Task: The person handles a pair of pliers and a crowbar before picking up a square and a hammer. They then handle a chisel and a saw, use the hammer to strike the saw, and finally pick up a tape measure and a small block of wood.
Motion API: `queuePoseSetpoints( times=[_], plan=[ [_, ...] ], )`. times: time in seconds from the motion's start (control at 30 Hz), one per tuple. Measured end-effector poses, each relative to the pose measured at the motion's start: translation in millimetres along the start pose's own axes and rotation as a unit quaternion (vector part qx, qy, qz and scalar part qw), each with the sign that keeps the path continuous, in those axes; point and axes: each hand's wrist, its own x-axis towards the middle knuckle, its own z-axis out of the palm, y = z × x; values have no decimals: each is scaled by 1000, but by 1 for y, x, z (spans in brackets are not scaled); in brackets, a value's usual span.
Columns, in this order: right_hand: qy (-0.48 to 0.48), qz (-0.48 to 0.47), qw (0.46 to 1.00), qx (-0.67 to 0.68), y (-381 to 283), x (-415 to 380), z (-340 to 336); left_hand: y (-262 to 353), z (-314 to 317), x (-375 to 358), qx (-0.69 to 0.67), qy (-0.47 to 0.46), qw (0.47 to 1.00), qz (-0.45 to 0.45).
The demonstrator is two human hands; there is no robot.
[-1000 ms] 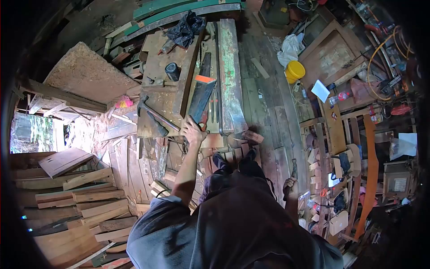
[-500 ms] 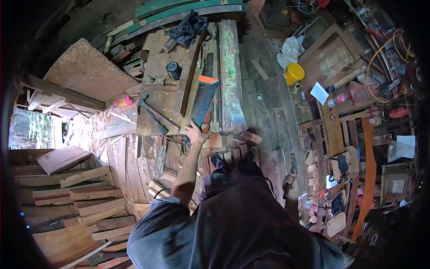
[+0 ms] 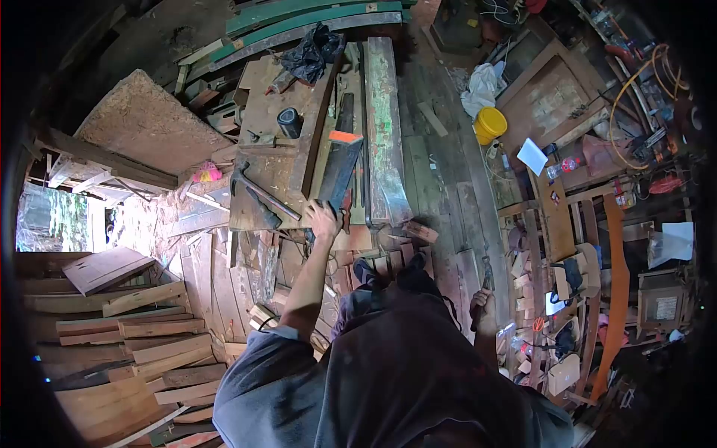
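Observation:
My left hand [image 3: 322, 220] reaches forward to the near edge of a wooden workbench [image 3: 272, 127] and grips the near end of a dark plank with an orange-painted far tip [image 3: 340, 163], which lies lengthwise on the bench. My right hand [image 3: 482, 302] hangs at my side, shut on a dark-handled tool [image 3: 485, 275] that points up and forward; its head is too small to tell. A long-handled hammer [image 3: 258, 196] lies on the bench just left of my left hand.
A black tape roll [image 3: 288, 121] and a black bag [image 3: 314, 46] sit on the bench. A green-stained beam [image 3: 385, 119] runs along its right side. Stacked planks [image 3: 142, 328] fill the left; a yellow bucket [image 3: 489, 123] and cluttered shelves [image 3: 567, 246] stand right.
My left hand has shifted slightly along the bench edge on the plank's near end, and the plank has turned a little. The right hand has risen a little with its tool.

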Motion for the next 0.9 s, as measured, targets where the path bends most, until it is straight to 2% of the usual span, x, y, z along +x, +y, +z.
queuePoseSetpoints(
  times=[0.1,0.23,0.37,0.47,0.5,0.57,0.67,0.77,0.8,0.9],
  plan=[
    [-3,-9,1000,-9,-1,1,-2,5,1,0,44,105,991,67],
    [-17,-7,1000,-21,-2,0,-7,41,-37,2,18,54,995,78],
    [-33,-8,998,-49,-3,2,-9,65,-38,13,23,63,995,76],
    [-8,-3,1000,-28,0,2,-2,70,-35,19,45,65,996,42],
    [-9,3,1000,-30,0,3,-1,62,-19,24,67,97,992,47],
    [-10,15,999,-33,-1,6,2,57,-19,33,54,51,997,15],
    [-1,16,997,-74,-3,12,8,42,-11,49,67,45,997,3],
    [72,-158,938,-299,27,15,29,38,-26,53,75,-3,997,3],
    [76,-219,877,-421,45,10,39,34,-19,52,68,51,996,26],
    [116,-248,836,-475,94,-5,96,38,-35,40,-1,-12,1000,14]
  ],
)
